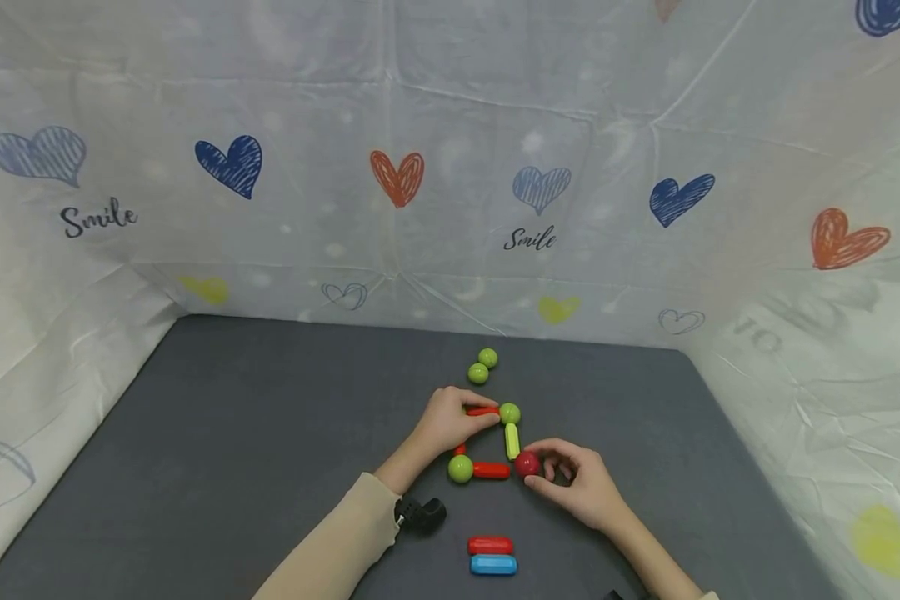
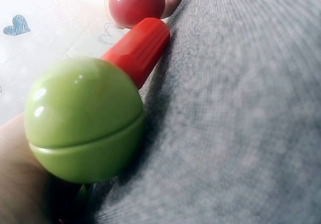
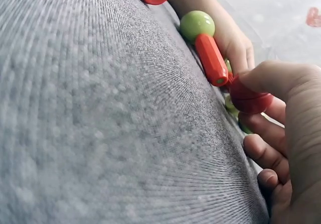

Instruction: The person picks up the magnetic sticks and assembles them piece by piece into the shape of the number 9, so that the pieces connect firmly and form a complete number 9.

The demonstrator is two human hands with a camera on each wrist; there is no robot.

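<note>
My right hand (image 1: 581, 483) pinches a glossy red ball (image 1: 527, 463) between thumb and fingers, at the near right corner of a frame of sticks and balls. In the right wrist view the ball sits close to the bare end of a red stick (image 3: 212, 61). A yellow-green stick (image 1: 512, 442) runs from beside the ball to a green ball (image 1: 510, 413). At the frame's far side my left hand (image 1: 450, 417) holds another red stick (image 1: 482, 411) between thumb and fingers, next to that green ball. A second green ball (image 2: 85, 118) marks the near left corner; the left hand partly hides the frame's left side.
Two loose green balls (image 1: 478, 373) lie behind the frame. Nearer the front edge, a red stick (image 1: 490, 545) and a blue stick (image 1: 493, 565) lie side by side on the dark grey tabletop (image 1: 270, 433). A printed sheet (image 1: 450, 100) hangs behind and at the sides.
</note>
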